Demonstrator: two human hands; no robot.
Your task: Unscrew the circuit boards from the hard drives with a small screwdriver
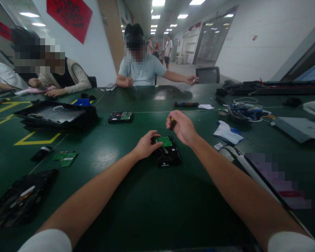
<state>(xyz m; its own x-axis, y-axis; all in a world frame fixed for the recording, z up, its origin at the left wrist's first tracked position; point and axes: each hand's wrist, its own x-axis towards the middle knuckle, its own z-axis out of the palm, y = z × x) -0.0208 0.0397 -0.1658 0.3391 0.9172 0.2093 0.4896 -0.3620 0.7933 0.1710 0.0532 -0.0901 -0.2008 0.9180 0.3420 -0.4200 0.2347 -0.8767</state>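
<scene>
A black hard drive (168, 156) with a green circuit board on its upper face lies flat on the green table in front of me. My left hand (148, 145) grips its left side, thumb over the board and fingers at the far edge. Just above the drive's far right corner is my right hand (181, 126), fingers curled round a small screwdriver (172, 124) with a yellow and black handle. Most of the handle is hidden by the fingers, and its thin tip is hard to make out. Farther off lies a second hard drive (120, 117).
At left are a loose green circuit board (65, 158), a black casing (13, 199) and a black tray (57, 113). A white glove (228, 133), a tablet-like screen (275, 178) and a silver box (301, 128) lie right. Co-workers sit across the table (115, 196) and at left.
</scene>
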